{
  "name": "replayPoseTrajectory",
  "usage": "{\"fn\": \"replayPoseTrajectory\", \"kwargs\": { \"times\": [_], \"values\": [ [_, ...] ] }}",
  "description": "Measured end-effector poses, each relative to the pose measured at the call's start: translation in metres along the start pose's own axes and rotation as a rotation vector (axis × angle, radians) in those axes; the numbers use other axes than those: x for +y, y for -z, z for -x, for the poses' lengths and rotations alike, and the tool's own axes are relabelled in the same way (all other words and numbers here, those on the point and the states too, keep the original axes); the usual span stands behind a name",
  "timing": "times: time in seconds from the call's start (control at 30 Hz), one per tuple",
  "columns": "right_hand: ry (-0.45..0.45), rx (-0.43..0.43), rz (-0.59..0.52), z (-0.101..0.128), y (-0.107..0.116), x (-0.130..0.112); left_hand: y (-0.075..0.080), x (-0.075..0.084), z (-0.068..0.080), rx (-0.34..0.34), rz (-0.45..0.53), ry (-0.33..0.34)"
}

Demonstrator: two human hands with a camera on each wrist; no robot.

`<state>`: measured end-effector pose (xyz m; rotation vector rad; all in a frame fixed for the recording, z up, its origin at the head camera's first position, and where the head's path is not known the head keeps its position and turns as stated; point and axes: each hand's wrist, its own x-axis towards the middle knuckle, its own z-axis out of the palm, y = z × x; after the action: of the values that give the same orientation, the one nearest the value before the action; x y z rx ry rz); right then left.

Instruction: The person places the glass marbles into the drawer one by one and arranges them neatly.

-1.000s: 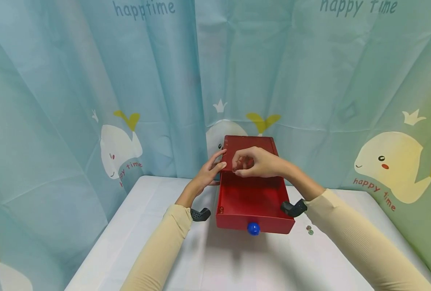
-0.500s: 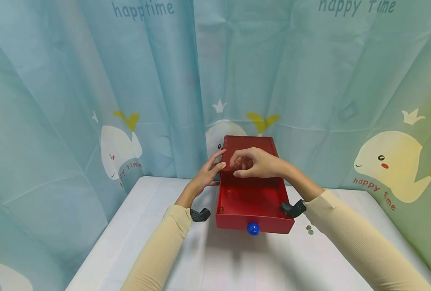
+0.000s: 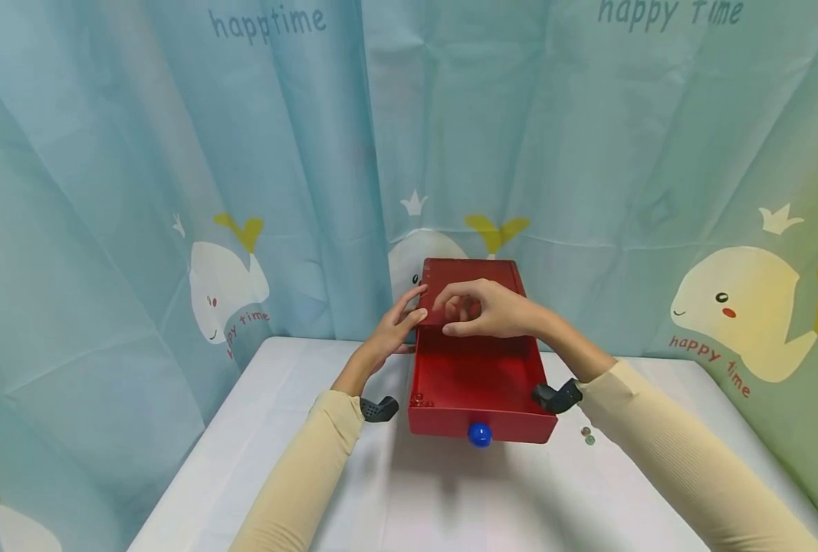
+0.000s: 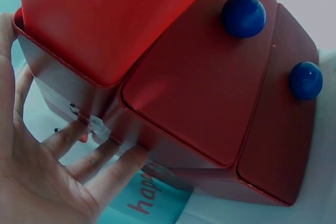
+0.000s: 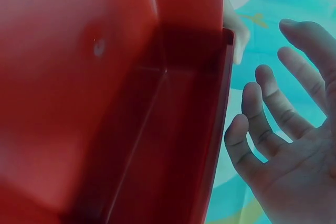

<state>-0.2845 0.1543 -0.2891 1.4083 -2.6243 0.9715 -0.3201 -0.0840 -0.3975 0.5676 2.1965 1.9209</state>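
Note:
A red drawer cabinet [image 3: 474, 272] stands on the table with its top drawer [image 3: 481, 424] pulled out, a blue knob [image 3: 480, 435] on its front. Small glass marbles [image 3: 418, 399] lie together in the drawer's front left corner. My left hand [image 3: 386, 335] rests against the cabinet's left side, thumb at the top front edge; in the left wrist view its fingers [image 4: 126, 169] stretch along the side wall. Over the drawer's back part hovers my right hand [image 3: 487, 308], fingers loosely bent, thumb and fingertips apart with nothing between them.
Two more marbles [image 3: 588, 436] lie on the white table [image 3: 298, 406] right of the drawer. Below the open drawer, two lower drawers with blue knobs [image 4: 306, 81] are closed. A whale-print curtain [image 3: 298, 153] hangs close behind the cabinet.
My right hand has let go of a marble, which dropped into the drawer and rolled forward to the front left corner beside the other. Both hands have stayed in place.

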Motion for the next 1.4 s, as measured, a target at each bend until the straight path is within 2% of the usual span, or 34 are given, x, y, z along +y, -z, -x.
{"fn": "replayPoseTrajectory", "kwargs": {
  "times": [0.33,0.67,1.07,1.4],
  "values": [
    [-0.019,0.021,0.044,0.006,0.005,0.001,0.0,-0.001,0.0,0.003,-0.001,0.007],
    [-0.046,0.019,0.031,0.021,0.014,-0.003,0.0,-0.001,0.0,0.0,-0.008,-0.001],
    [-0.101,0.094,0.021,0.057,0.026,0.001,0.0,-0.004,-0.001,0.001,-0.003,0.0],
    [-0.056,0.2,0.021,0.092,0.037,0.007,0.0,0.0,0.001,-0.008,-0.01,-0.009]
  ]
}}
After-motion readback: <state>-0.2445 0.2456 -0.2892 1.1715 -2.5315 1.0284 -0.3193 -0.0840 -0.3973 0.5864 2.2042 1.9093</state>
